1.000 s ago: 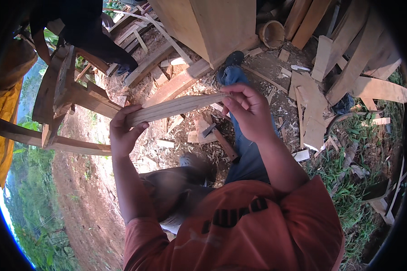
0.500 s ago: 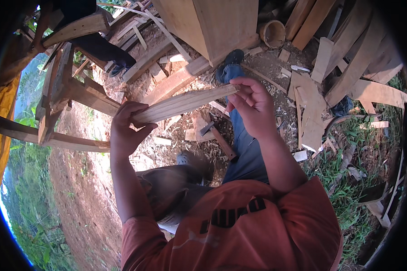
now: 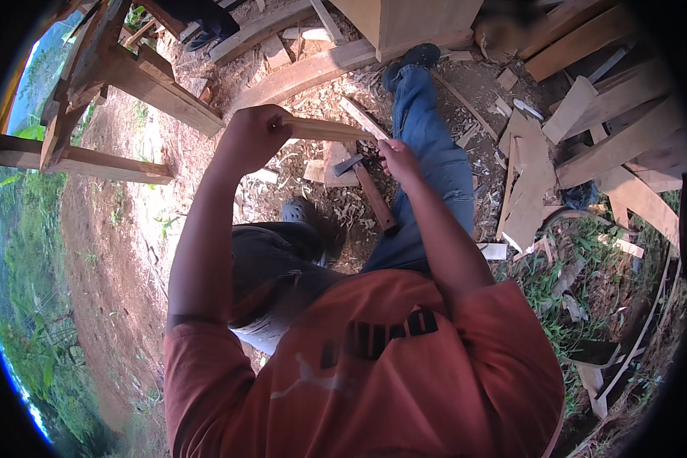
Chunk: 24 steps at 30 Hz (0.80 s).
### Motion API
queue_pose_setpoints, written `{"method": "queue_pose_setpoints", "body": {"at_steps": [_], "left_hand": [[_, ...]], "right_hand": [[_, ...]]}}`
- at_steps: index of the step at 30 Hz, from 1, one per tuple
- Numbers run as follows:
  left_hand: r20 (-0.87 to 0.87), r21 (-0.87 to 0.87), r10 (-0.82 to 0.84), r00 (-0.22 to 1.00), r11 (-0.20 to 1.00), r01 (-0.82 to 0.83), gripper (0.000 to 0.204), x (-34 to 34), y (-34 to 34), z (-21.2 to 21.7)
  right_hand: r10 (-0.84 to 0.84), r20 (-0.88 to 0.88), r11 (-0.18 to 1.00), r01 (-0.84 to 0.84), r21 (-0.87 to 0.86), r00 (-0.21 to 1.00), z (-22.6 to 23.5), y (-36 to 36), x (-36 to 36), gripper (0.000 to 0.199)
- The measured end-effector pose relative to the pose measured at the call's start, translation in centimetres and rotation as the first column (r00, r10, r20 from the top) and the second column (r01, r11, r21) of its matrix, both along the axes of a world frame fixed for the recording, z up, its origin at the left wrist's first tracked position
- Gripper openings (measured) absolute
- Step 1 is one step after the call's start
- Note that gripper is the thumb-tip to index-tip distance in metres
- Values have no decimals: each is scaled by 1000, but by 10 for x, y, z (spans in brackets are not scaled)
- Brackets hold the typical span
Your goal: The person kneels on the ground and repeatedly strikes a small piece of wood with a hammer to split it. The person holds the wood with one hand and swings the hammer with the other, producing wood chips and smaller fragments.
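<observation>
Held between my two hands is a thin wooden strip [image 3: 327, 129], seen nearly edge-on and stretching left to right above the ground. My left hand [image 3: 258, 137] is closed around its broader left end. At the narrow right end, my right hand [image 3: 399, 162] pinches the tip between thumb and fingers. Below the strip, an adze-like hand tool [image 3: 374, 197] with a wooden handle and dark metal head rests near my right leg, its head by a flat wood block [image 3: 339, 159].
A curved timber [image 3: 313, 75] lies beyond my hands, before a large wooden box [image 3: 416, 27]. Offcuts and boards [image 3: 614, 107] pile up at the right. A wooden frame [image 3: 156, 91] stands at the left. Shavings cover the ground; a person's dark shoe [image 3: 206, 37] shows at the far left.
Both hands have moved farther out from my body, and the strip has turned from its broad face to its edge. The view has shifted, so the surroundings appear higher.
</observation>
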<state>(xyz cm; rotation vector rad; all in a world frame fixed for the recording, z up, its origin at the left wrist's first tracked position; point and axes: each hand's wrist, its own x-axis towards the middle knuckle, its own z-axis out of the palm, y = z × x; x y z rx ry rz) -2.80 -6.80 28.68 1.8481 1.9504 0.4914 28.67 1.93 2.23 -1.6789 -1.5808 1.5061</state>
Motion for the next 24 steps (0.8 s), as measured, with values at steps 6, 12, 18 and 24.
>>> {"method": "queue_pose_setpoints", "body": {"at_steps": [6,12,18,24], "left_hand": [[-108,-202,52,993,977,-73,25,-10,19,-92],[-407,-194,-122,905,980,45,27,-7,27,-167],[-257,-211,136,957,958,-193,27,0,28,-158],[-234,-214,107,966,964,-158,34,0,38,-156]], "right_hand": [[472,494,876,-450,-173,730,-66,-42,-27,73],[235,58,858,-179,-482,970,-79,-31,-28,49],[181,-132,932,-213,-295,975,-39,-38,-27,66],[224,252,967,-247,64,942,-60,-39,-31,53]]}}
